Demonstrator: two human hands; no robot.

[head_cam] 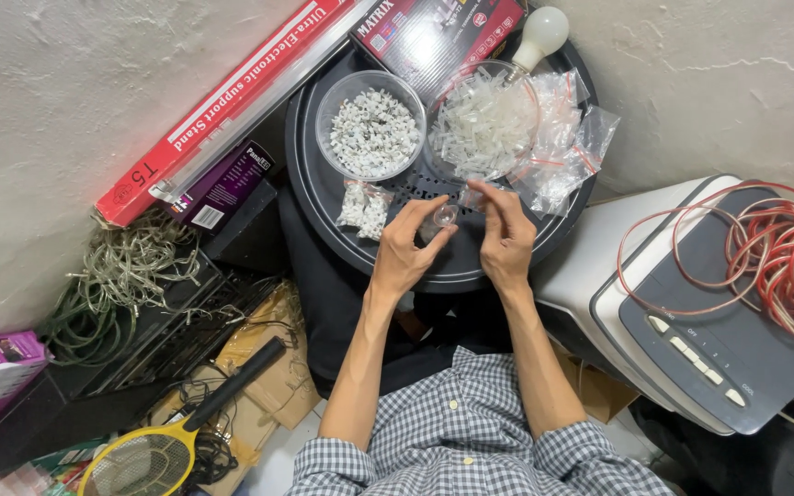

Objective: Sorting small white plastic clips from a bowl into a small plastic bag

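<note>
While both hands sit over the round black tray (pixel 323 197), the left hand (pixel 403 253) and right hand (pixel 507 241) pinch a small, clear, crinkly plastic bag (pixel 444 217) between their fingertips.

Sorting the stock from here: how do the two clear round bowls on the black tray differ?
The left clear round bowl holds small white chunky pieces; the right clear round bowl holds thin translucent plastic strips. The left one stands clear on the black round tray; the right one is crowded by clear zip bags at its side. The left one is fully in view; a white bulb overlaps the right one's rim. Both are transparent, round and similar in size.
</note>
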